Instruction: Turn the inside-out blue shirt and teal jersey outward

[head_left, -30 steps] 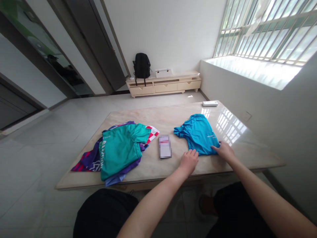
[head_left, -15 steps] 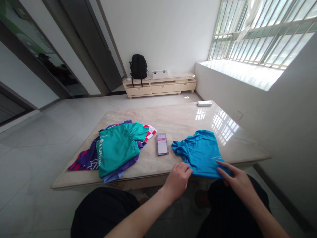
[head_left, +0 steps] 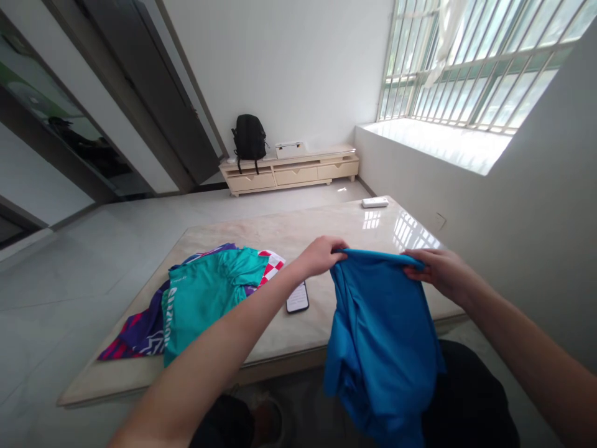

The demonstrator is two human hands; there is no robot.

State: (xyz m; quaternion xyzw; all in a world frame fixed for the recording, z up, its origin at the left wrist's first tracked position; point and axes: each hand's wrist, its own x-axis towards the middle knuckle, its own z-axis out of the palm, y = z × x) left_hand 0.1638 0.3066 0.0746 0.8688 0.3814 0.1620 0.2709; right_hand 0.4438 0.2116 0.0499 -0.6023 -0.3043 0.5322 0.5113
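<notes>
The blue shirt (head_left: pixel 380 348) hangs in the air in front of the person, above the near edge of the table (head_left: pixel 326 227), and it is held by its top edge. The left hand (head_left: pixel 321 254) is closed on the left end of this edge, and the right hand (head_left: pixel 436 269) pinches the right end with the fingers. Between the two hands the edge runs almost level from left to right, and it looks tight. The long axis of the shirt goes straight down from this edge, so the cloth falls below the table edge, toward the lap. Both hands are equally near to the shirt, since each one grips a corner. To the left, a phone (head_left: pixel 297 297) lies flat on the table, near the left hand but not touching it. Further left lies a pile of shirts (head_left: pixel 196 298), well apart from the hands.
</notes>
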